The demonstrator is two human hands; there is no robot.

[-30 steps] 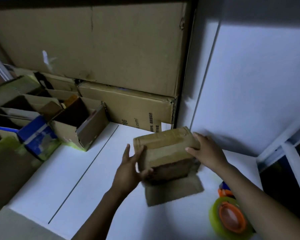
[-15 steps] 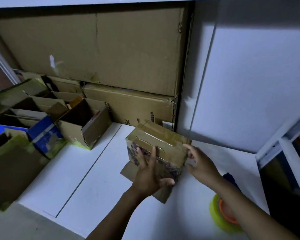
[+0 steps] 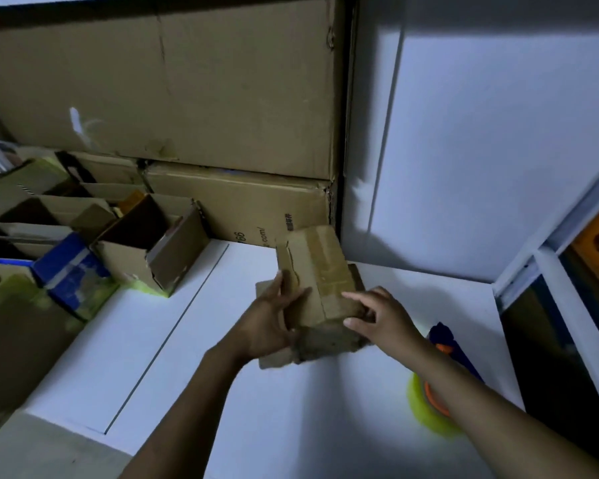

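The small brown cardboard box, tape-striped and scuffed at its near end, sits on the white table between the fingers. The left hand grips its side and the right hand pinches its near corner.

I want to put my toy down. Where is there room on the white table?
Bare table lies between the open boxes and the left hand, and at the near edge, this side of the cardboard box. Crowded: the left side, and around the tape roll on the right.

wall: white | table: white | light: dim | 2 large cartons stacked behind
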